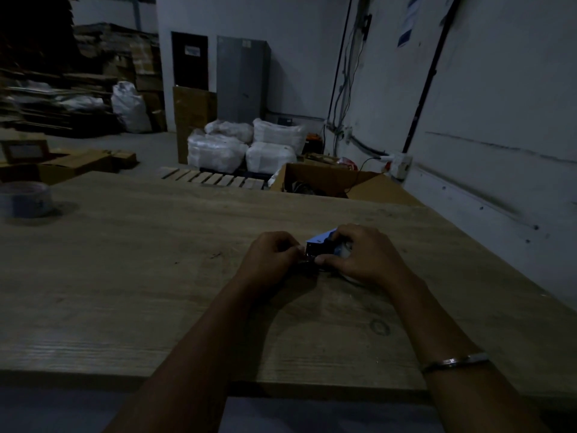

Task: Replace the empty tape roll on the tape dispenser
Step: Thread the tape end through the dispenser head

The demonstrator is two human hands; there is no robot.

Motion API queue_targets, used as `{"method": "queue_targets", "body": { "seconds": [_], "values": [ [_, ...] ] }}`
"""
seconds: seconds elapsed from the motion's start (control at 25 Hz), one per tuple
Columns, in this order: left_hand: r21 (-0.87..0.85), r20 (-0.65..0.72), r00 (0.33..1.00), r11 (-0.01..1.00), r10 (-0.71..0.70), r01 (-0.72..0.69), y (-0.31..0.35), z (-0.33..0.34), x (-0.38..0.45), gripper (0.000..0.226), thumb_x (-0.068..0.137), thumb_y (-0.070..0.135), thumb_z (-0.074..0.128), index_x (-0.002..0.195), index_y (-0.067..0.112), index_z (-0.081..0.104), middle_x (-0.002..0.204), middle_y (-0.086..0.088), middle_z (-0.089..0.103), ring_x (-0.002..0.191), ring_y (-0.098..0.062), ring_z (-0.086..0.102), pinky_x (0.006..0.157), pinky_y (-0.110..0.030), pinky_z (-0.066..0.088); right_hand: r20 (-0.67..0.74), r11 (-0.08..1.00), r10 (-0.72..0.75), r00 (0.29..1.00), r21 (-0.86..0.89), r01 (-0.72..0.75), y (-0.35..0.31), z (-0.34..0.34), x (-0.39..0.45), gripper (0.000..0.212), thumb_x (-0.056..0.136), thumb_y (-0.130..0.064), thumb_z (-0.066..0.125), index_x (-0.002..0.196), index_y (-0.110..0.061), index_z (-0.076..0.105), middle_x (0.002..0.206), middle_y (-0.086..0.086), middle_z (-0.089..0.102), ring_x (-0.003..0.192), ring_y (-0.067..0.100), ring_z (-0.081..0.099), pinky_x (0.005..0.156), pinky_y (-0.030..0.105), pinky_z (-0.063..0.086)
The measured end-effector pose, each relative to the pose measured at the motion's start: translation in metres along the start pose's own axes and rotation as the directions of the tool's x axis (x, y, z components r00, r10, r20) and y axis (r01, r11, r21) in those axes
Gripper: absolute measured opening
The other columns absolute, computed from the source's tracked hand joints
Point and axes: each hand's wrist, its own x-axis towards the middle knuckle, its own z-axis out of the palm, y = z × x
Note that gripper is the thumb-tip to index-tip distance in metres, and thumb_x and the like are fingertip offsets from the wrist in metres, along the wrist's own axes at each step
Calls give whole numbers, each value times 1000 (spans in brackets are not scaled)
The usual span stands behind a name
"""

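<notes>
Working in dim light; detail poor. Both hands meeting over the tabletop (131, 276) just right of centre, holding the dispenser (321, 246) between them.

Left hand (268, 260) at 9 o'clock of the dispenser, fingers curled in and closing on its dark lower end; exactly which part is being pinched cannot be told. Right hand (365, 254) at 3 o'clock, wrapping over the body, thumb pressing along the near edge. Only a blue plate and a dark frame showing between the fingers; core or roll on the hub not visible.

New roll (23, 200) sitting well apart at 9 o'clock, at the far left edge of the tabletop, lying flat, untouched.

Judging handling: dispenser probably light and rigid, metal and plastic, with a toothed cutter somewhere at the front, so keeping fingertips on the flat side plates and handle. Roll likely stiff at the core, sticky at the loose end, slippery on the wound face; gripping across the outer rim seeming safest.

Bangle (454, 361) sitting on the right forearm.
</notes>
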Motion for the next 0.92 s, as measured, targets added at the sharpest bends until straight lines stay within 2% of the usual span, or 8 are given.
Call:
{"method": "queue_targets", "body": {
  "seconds": [0.16, 0.32, 0.44, 0.52, 0.64, 0.76, 0.84, 0.92],
  "values": [
    [-34, 34, 997, 996, -76, 77, -2, -1, 3, 13, 95, 23, 61, 86, 18, 68, 85, 0, 70, 76, -10, 66, 59, -21, 43, -12, 999, 2, 1000, -36, -2, -5, 1, 3, 47, 63, -66, 77, 89, -30, 61, 91, -6, 67, 75, 13, 54, 59, 27, 39],
    [-238, 128, 972, 945, -198, 223, -6, -6, 8, 15, 97, 16, 54, 90, 10, 66, 100, -13, 68, 92, -24, 66, 74, -36, 53, 62, 995, 12, 998, 96, -18, -3, -5, 3, 39, 70, -44, 84, 89, -30, 53, 96, -5, 65, 85, 19, 62, 69, 39, 53],
    [-338, 132, 960, 899, -246, 277, -7, -7, 10, 18, 97, 13, 50, 89, 9, 65, 97, -15, 67, 86, -25, 65, 69, -34, 50, 84, 994, -4, 996, 109, -6, 0, -8, 2, 37, 74, -38, 81, 92, -31, 49, 97, -4, 64, 82, 21, 62, 71, 47, 55],
    [-377, 101, 963, 886, -252, 271, -5, -8, 8, 28, 99, 22, 46, 87, 9, 67, 91, -13, 70, 81, -24, 66, 67, -34, 50, 88, 994, -14, 996, 106, 5, 0, -7, 1, 37, 74, -43, 79, 93, -31, 49, 96, -4, 64, 80, 20, 61, 70, 47, 55],
    [-397, 99, 964, 878, -249, 267, -3, -11, 6, 68, 97, 63, 27, 92, 8, 68, 90, -11, 76, 80, -22, 73, 65, -35, 56, 76, 996, -25, 997, 86, 19, 1, -7, 0, 42, 71, -58, 75, 91, -33, 48, 93, -6, 63, 76, 15, 58, 63, 38, 51],
    [-316, 110, 980, 929, -167, 193, 4, -9, 0, 85, 67, 89, 40, 97, 15, 68, 92, -5, 77, 77, -12, 74, 61, -29, 57, 47, 998, -17, 999, 64, 14, -1, -6, 0, 42, 71, -59, 74, 89, -32, 47, 93, -5, 63, 74, 14, 56, 58, 32, 45],
    [-148, 83, 995, 987, -55, 67, 6, -4, -5, 68, 60, 79, 67, 91, 18, 68, 86, 2, 74, 71, -2, 69, 52, -15, 51, 31, 998, -9, 999, 59, 7, -2, -4, 0, 41, 73, -59, 74, 89, -31, 48, 93, -4, 63, 76, 16, 57, 58, 33, 47],
    [68, 43, 999, 997, 26, -29, 2, -1, -4, 41, 67, 54, 82, 82, 18, 68, 77, 4, 71, 70, -5, 67, 51, -17, 48, 17, 998, -17, 1000, 57, 16, -1, -3, 0, 42, 72, -60, 73, 89, -30, 49, 93, -4, 64, 76, 16, 57, 58, 30, 46]
  ]
}}
